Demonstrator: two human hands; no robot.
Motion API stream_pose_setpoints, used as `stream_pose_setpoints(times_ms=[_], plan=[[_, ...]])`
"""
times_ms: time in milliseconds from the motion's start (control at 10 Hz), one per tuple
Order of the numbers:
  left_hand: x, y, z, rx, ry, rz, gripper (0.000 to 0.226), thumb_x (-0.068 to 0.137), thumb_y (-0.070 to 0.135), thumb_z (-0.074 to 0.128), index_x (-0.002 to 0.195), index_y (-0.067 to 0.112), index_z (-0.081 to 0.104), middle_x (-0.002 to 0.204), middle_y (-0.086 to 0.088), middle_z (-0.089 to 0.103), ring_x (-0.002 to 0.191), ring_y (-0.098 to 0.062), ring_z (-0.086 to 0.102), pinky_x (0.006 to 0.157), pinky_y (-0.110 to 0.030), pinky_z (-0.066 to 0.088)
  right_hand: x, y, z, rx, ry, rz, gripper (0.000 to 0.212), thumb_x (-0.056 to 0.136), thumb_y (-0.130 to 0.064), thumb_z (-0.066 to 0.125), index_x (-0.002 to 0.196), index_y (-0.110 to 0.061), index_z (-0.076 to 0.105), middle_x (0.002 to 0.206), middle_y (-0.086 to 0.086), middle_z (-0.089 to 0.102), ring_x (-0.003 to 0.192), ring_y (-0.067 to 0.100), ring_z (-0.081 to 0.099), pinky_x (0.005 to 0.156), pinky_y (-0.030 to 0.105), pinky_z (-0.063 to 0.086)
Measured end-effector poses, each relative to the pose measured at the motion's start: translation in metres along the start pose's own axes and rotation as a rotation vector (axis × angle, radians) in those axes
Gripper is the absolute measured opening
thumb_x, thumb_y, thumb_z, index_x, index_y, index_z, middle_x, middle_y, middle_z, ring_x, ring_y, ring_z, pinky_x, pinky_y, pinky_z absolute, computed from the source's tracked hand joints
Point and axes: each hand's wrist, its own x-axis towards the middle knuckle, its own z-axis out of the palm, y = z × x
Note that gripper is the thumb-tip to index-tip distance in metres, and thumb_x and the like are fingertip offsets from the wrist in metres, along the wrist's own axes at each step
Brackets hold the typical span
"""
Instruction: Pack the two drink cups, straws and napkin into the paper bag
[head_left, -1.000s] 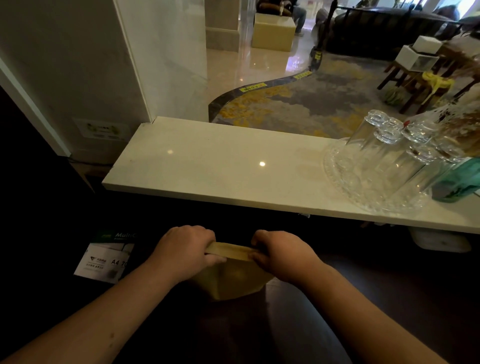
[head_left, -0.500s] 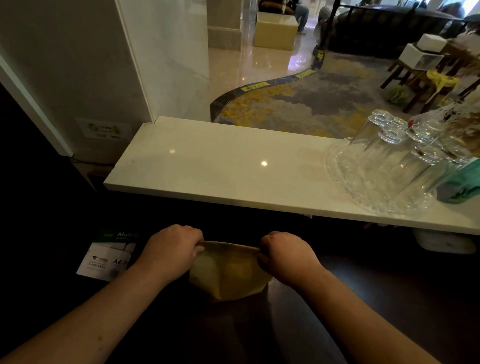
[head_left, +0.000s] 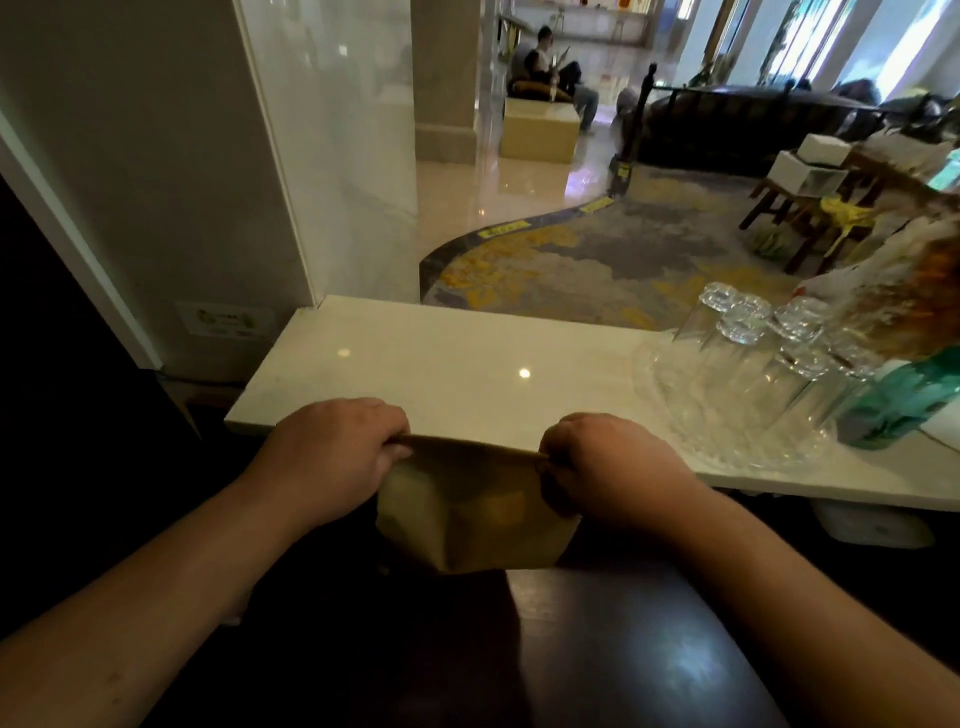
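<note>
Two bare forearms, no sleeves in view; no rings or watch on left hand (head_left: 332, 457). Same for right hand (head_left: 618, 467); knuckles rounded.

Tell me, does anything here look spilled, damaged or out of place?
Nothing stands out. Both hands, left and right, pinch the paper bag shut at its top; the glasses stand upside down on their tray, unspilled.

Left hand (head_left: 332, 457) and right hand (head_left: 613, 467) grip the paper bag's (head_left: 467, 525) folded top; white counter (head_left: 467, 364) just beyond.

Matt brown paper bag (head_left: 467, 514), glossy pale stone counter (head_left: 441, 364), clear glass tumblers (head_left: 748, 364).
</note>
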Motion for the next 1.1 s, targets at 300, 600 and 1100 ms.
stream_pose_setpoints(times_ms=[300, 600, 1100], plan=[[0.084, 0.025, -0.109, 0.053, 0.056, 0.049, 0.013, 0.098, 0.041, 0.069, 0.094, 0.029, 0.071, 0.093, 0.002, 0.068, 0.091, -0.027, 0.063, 0.072, -0.038, 0.048, 0.030, 0.013, -0.133, -0.100, 0.099, 0.080, 0.021, 0.095, -0.028, 0.063, 0.114, -0.026, 0.072, 0.093, -0.004, 0.063, 0.086, 0.018, 0.057, 0.072, 0.032, 0.045], [0.150, 0.026, -0.108, 0.069, 0.026, 0.031, 0.012, 0.098, 0.044, 0.067, 0.091, 0.034, 0.068, 0.084, 0.008, 0.062, 0.083, -0.022, 0.061, 0.069, -0.038, 0.054, 0.073, 0.041, -0.155, -0.167, 0.098, 0.112, 0.024, 0.092, -0.020, 0.061, 0.112, -0.020, 0.074, 0.107, 0.005, 0.069, 0.089, 0.023, 0.061, 0.072, 0.033, 0.045], [0.188, 0.021, -0.053, 0.120, -0.102, -0.078, 0.038, 0.097, 0.052, 0.064, 0.124, 0.026, 0.059, 0.123, -0.008, 0.067, 0.106, -0.032, 0.063, 0.083, -0.046, 0.058, 0.128, 0.064, -0.106, -0.147, 0.062, 0.167, 0.018, 0.093, -0.030, 0.061, 0.107, -0.019, 0.065, 0.089, 0.000, 0.062, 0.084, 0.023, 0.061, 0.066, 0.036, 0.047]])
